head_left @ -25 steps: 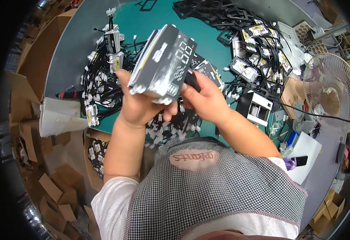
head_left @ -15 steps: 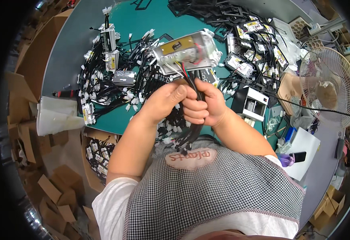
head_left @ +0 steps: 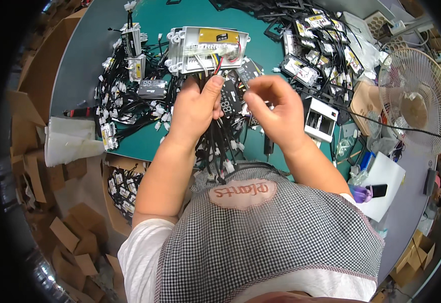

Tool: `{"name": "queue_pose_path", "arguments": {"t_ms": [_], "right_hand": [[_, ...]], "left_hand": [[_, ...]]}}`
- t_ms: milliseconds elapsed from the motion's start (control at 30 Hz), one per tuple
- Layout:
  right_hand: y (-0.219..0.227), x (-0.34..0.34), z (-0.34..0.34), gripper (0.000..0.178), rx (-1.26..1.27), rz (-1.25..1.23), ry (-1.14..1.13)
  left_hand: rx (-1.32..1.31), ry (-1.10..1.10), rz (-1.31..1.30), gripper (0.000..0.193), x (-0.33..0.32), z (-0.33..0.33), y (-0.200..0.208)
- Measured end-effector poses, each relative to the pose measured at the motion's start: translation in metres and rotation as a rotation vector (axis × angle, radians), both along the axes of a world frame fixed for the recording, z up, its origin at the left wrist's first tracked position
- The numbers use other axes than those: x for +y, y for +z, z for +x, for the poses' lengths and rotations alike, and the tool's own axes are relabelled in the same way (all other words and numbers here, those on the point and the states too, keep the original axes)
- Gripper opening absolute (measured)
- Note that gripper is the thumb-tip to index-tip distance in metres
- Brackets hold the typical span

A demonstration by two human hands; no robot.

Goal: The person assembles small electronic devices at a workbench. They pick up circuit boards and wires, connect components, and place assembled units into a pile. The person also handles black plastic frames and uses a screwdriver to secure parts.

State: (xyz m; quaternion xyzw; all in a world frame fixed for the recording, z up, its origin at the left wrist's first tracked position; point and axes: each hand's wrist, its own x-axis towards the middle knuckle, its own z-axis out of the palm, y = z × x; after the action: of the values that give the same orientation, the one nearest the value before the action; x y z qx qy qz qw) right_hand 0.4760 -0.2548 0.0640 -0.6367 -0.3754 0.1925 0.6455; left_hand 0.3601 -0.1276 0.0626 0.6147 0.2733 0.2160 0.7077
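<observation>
We're seemingly gathering black cables (head_left: 213, 144), our left hand (head_left: 193, 108) gripping them below white-cased electronic modules (head_left: 218, 36) over the worktop (head_left: 190, 14), right hand (head_left: 283, 108) loosely parted, apparently empty; the next move calls for a steady hold.

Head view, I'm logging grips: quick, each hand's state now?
Left hand: closed, holding black cables of the white-cased modules.
Right hand: open and loosely curled, nothing seen in it.
</observation>
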Motion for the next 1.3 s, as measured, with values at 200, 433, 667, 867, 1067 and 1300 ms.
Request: {"name": "queue_pose_path", "arguments": {"t_ms": [200,433,667,867,1067,1300], "right_hand": [[0.016,0.012,0.020,0.025,-0.502,0.090,-0.180],[0.014,0.010,0.030,0.015,-0.790,-0.020,-0.220],[0.016,0.008,0.047,0.008,-0.581,0.058,0.039],[0.025,-0.001,0.055,0.013,-0.461,-0.151,0.127],[0.019,0.005,0.044,0.015,0.100,-0.223,0.156],[0.029,0.001,0.039,0.010,0.417,0.002,0.235]], "left_hand": [[0.079,0.014,0.275,0.033,-0.015,-0.001,0.007],[0.224,-0.023,0.356,0.035,-0.026,0.001,0.015],[0.182,-0.095,0.269,0.038,-0.018,-0.001,0.015],[0.184,-0.187,0.202,0.037,-0.008,-0.004,0.016],[0.147,-0.115,0.370,0.037,-0.016,0.001,0.013],[0.125,-0.204,0.021,0.038,-0.007,-0.005,0.009]]}}
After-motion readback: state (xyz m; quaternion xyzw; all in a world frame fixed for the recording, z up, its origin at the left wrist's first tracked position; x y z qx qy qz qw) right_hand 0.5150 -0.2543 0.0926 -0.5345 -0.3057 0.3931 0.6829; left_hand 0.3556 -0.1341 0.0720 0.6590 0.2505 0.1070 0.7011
